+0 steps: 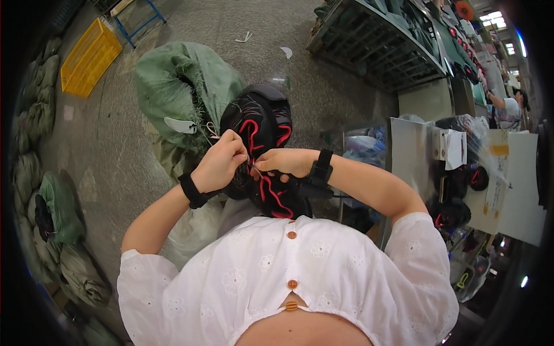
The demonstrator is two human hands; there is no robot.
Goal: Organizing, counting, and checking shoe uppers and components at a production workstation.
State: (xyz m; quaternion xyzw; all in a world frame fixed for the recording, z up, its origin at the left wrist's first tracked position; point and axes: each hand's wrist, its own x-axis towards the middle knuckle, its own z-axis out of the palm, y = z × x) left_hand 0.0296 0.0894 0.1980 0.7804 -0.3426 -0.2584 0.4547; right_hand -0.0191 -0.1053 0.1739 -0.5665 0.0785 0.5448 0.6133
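Observation:
A bundle of black fabric pieces with red trim (267,193), which look like shoe uppers, lies in front of me against my lap. Over its middle, my left hand (224,158) is closed in a pinch; whatever sits between its fingertips is too small to make out. Close by on the right, my right hand (287,162) pinches what looks like a thin pale string at the bundle, its other fingers curled against the black pieces. Beyond them stands a green woven sack (173,75) with a frayed opening. A white tag (180,125) hangs by a cord at its side.
A yellow crate (91,57) stands at far left, near a blue-legged stool (138,23). Filled sacks (60,207) line the left side. At far right is a dark slatted crate (375,49); a worktable (412,150) with black-and-red pieces stands right. Another person (508,109) is farther off.

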